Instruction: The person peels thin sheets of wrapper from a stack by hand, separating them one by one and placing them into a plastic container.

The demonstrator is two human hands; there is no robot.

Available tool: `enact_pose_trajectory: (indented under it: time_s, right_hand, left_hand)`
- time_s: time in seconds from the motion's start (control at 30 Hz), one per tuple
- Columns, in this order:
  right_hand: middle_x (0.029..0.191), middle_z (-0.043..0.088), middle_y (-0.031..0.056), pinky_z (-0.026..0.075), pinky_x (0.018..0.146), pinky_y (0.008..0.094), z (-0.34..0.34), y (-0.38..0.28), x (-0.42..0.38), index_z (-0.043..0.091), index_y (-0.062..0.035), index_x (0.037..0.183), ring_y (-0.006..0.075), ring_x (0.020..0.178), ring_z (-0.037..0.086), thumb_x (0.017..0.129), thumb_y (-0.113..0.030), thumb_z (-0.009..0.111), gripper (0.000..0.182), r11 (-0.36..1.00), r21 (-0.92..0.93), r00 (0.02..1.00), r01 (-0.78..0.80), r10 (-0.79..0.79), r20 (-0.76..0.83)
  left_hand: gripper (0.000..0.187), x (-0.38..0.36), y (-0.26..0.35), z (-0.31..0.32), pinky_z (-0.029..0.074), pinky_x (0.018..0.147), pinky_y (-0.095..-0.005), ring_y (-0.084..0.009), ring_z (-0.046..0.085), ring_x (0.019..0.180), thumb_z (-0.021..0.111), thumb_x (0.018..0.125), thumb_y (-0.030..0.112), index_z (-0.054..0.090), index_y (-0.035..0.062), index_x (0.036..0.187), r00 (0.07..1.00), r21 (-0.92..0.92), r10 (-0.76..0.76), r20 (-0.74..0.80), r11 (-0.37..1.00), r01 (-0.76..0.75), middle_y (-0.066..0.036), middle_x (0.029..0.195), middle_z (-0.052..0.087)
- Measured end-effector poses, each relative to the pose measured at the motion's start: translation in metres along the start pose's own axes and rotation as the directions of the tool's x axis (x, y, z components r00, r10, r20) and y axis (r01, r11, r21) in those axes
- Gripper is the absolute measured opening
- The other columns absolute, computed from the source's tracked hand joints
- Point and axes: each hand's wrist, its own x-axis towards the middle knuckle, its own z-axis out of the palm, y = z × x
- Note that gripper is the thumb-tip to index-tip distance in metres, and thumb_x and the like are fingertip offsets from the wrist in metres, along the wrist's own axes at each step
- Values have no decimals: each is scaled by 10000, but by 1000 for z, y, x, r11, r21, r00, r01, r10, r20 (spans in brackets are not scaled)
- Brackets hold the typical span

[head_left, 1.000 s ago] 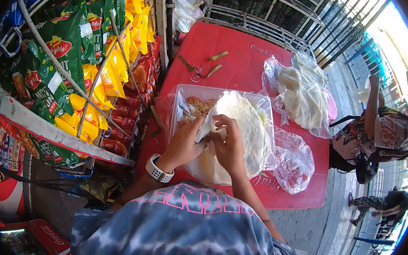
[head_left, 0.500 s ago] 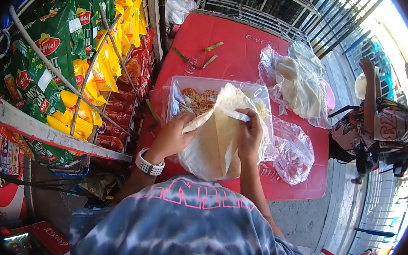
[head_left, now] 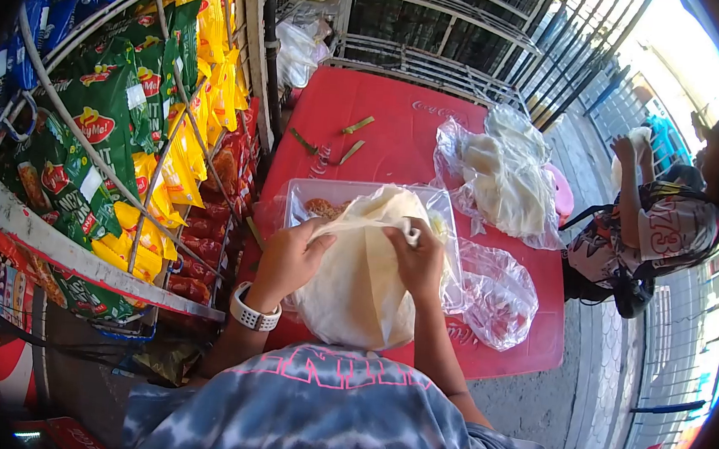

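A thin, pale round wrapper sheet (head_left: pixel 354 287) hangs between my two hands, over the near side of a clear plastic container (head_left: pixel 299 193). My left hand (head_left: pixel 293 257) pinches its upper left edge; a white watch is on that wrist. On the upper right, my right hand (head_left: pixel 418 259) grips a folded strip of the same sheet between thumb and fingers. Reddish-brown crumbly food (head_left: pixel 324 208) shows in the container behind the sheet, which hides the rest. More pale sheets (head_left: pixel 508 164) lie in clear plastic to the right, above a crumpled plastic bag (head_left: pixel 497 299).
The red table (head_left: pixel 385 113) bears several green strips (head_left: pixel 352 151) at its far left. A wire rack of snack packets (head_left: pixel 92 140) stands close on the left. A metal grille (head_left: pixel 442 28) is behind the table. At the right, a person (head_left: pixel 660 219) raises both arms.
My right hand has moved left, closer to my left hand, and the sheet's upper edge is pulled across between them. The camera view has tilted, so the table appears lower.
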Motion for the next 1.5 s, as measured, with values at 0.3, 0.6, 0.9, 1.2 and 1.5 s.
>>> enact_pose_trajectory:
  time_s: [0.3, 0.6, 0.9, 1.2, 1.5]
  right_hand:
    - [752, 595, 6, 399, 592, 171, -55, 55, 23, 612, 17, 835, 40, 650, 502, 781, -156, 616, 181, 898, 439, 883, 12, 196, -427]
    - [753, 602, 59, 449, 569, 226, -153, 70, 27, 606, 26, 841, 110, 644, 554, 773, -179, 617, 217, 940, 301, 661, 158, 125, -740]
    - [891, 580, 77, 455, 655, 256, -171, -13, 27, 560, -18, 978, 149, 790, 553, 805, -269, 552, 306, 907, 411, 810, 94, 171, -561]
    - [1186, 431, 114, 391, 847, 299, -9, -38, 17, 359, -9, 1214, 212, 1050, 479, 834, -56, 472, 400, 822, 531, 740, -204, -226, 634]
    - [986, 447, 125, 431, 756, 335, -25, -38, -28, 478, -78, 1043, 270, 936, 475, 620, -114, 713, 485, 965, 23, 767, 263, -224, 602]
  left_hand:
    - [309, -22, -70, 6, 442, 630, -318, -298, 587, 748, 502, 820, 215, 488, 27, 1066, 949, -183, -285, -135, 948, 258, -179, 812, 592]
    - [346, -24, -86, 12, 426, 619, -430, -399, 543, 768, 494, 808, 274, 461, 27, 1049, 929, 85, -274, -249, 949, 303, -224, 803, 576]
    - [514, -17, -5, 6, 381, 786, -407, -359, 450, 989, 637, 710, 189, 391, 18, 1128, 970, 443, 133, -204, 896, -29, -219, 1067, 454]
    - [498, -34, 24, 37, 374, 895, -390, -225, 419, 1109, 478, 851, 311, 295, 52, 1235, 801, -839, -260, 539, -251, 483, -116, 1175, 428]
    - [345, -34, 10, 15, 487, 725, -270, -162, 562, 890, 508, 817, 97, 400, 33, 1138, 731, -818, -457, 506, 13, 575, -72, 1041, 527]
